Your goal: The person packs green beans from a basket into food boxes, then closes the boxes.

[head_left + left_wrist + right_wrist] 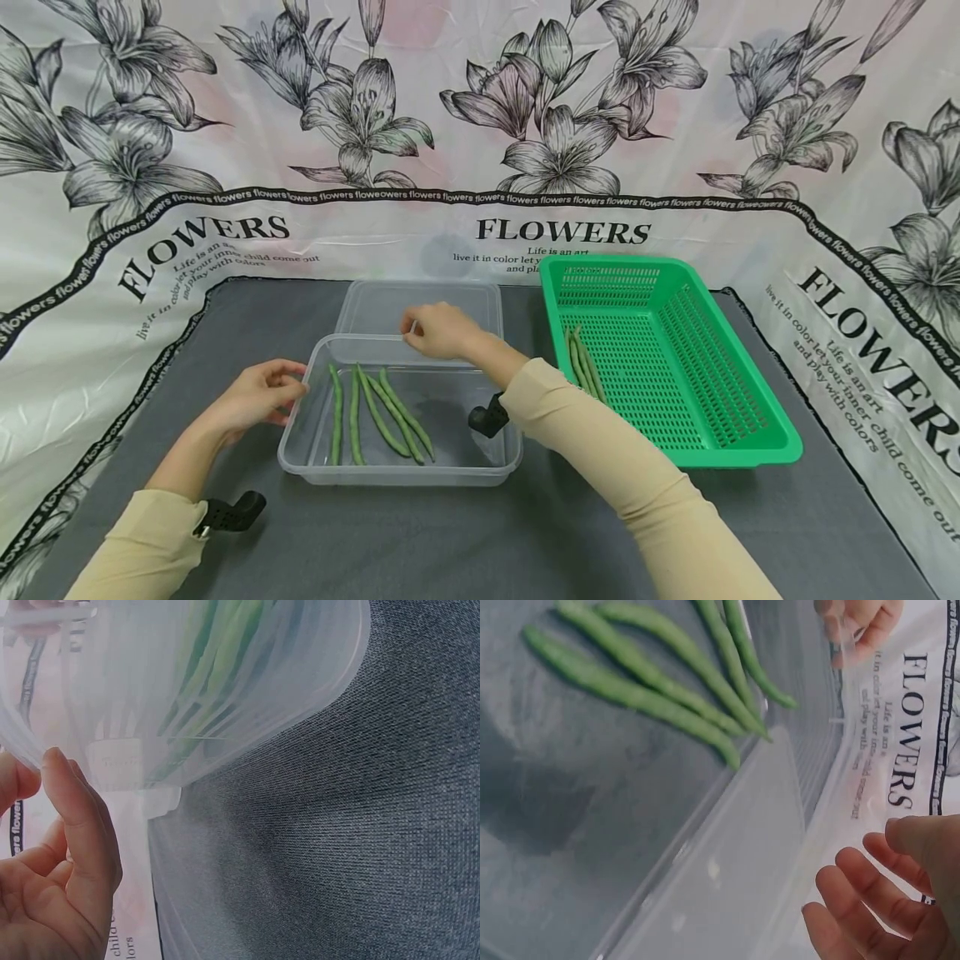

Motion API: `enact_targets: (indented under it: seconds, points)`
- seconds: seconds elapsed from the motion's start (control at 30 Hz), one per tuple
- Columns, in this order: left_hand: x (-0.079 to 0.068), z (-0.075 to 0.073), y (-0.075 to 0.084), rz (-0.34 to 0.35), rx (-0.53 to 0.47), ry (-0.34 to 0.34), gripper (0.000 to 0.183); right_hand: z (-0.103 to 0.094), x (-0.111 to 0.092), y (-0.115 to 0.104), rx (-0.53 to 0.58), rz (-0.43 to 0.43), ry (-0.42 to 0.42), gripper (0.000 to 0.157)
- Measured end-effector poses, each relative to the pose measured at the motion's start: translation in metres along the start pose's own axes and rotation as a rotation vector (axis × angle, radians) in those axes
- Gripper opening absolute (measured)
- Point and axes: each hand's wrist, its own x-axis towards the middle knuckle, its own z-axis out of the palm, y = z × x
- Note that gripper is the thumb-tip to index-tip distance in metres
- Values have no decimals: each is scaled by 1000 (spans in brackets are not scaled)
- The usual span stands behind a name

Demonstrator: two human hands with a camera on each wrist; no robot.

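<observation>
A clear plastic container [397, 477] stands on the grey cloth, with several green beans [355, 417] lying lengthwise inside, mostly in its left half. At its left wall, my left hand [258, 396] pinches the rim between thumb and index finger; the left wrist view shows the thumb [19, 780] on one side of that rim. Over the far rim hovers my right hand [442, 329], its fingers loosely bent. In the right wrist view, nothing lies between these fingers [870, 889]. Beans [630, 690] appear up close there too.
Behind the container lies a clear flat lid [375, 308]. To the right is a green slotted basket [738, 392] with a few more beans [581, 362] along its left side, partly hidden by my right sleeve. A flower-printed sheet [420, 233] hangs behind.
</observation>
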Motion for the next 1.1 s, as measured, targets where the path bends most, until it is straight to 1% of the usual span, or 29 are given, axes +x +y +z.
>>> enact_targets:
  seconds: [0.2,0.33,0.43,0.6,0.77,0.93,1.1]
  points:
    - [-1,1,1,-2,0,-1,51,-11,-6,14,-47,-22,60,21]
    - [0,1,0,1,-2,-3,51,-22,-10,23,-42,-48,109,19]
    - [0,1,-1,2,-3,-4,51,-29,-12,32,-38,-51,134,19]
    - [1,1,-1,-1,0,-4,51,-39,-18,49,-20,-16,168,19]
    - [1,2,-1,-3,0,-5,51,-47,-26,67,-37,14,222,18]
    - [1,1,0,-3,-2,-1,52,-59,-40,87,-32,68,270,20]
    - [0,1,0,-2,-3,3,52,-70,-54,111,-1,109,341,21]
